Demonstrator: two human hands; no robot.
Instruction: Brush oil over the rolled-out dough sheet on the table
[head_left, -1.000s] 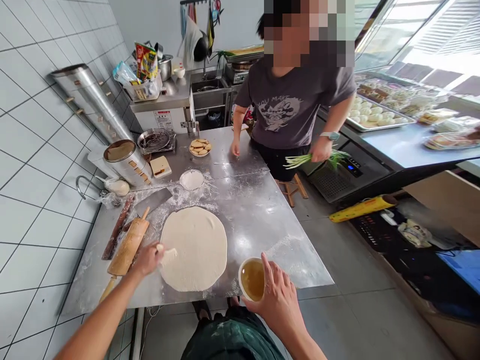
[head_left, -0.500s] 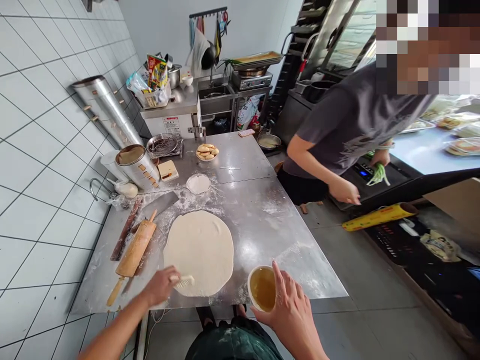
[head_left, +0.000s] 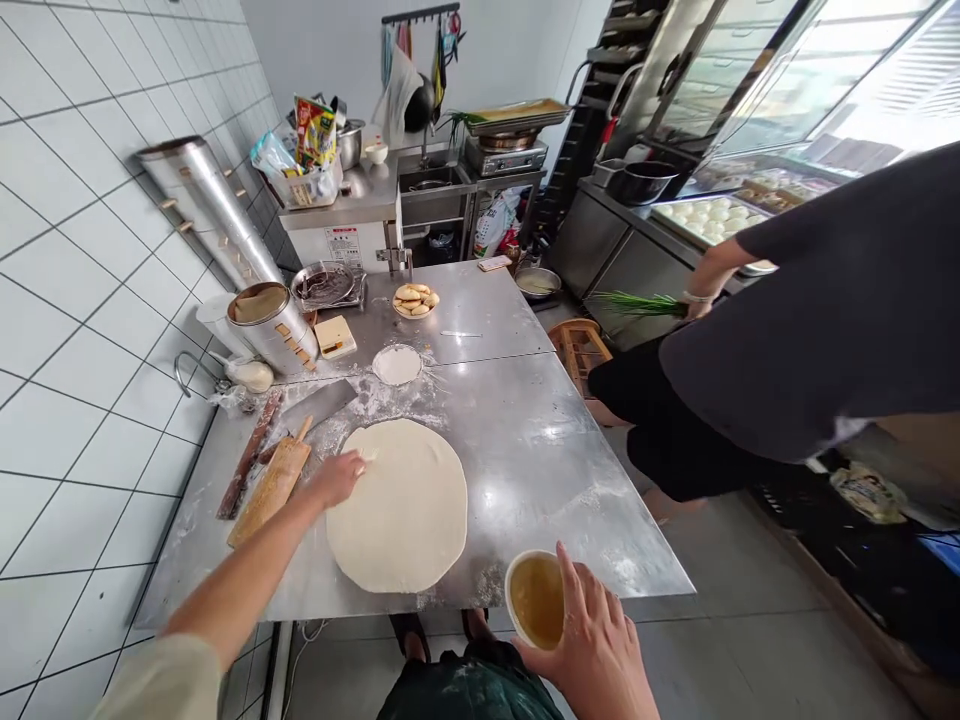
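A large round sheet of rolled dough (head_left: 409,510) lies flat near the front edge of the steel table. Over its upper left edge is my left hand (head_left: 339,478), closed around a small pastry brush (head_left: 367,456) whose pale bristles touch the dough and are mostly hidden. My right hand (head_left: 596,635) grips a white cup (head_left: 511,602) from its right side, just off the table's front edge. Inside the cup is a yellow liquid that looks like oil (head_left: 538,598). My left forearm partly covers a wooden rolling pin (head_left: 274,485).
Behind the dough are a bowl of flour (head_left: 397,365), a bowl of long pale pieces (head_left: 415,300) and a scraper blade (head_left: 326,403). Metal cylinders (head_left: 274,325) stand by the tiled wall. At right, a co-worker (head_left: 810,310) holds green onions (head_left: 641,303); a wooden stool (head_left: 579,350) stands beside the table.
My left hand has moved the brush from the dough's lower left edge up to its upper left. The cup has shifted slightly right and down. The co-worker has turned and moved right.
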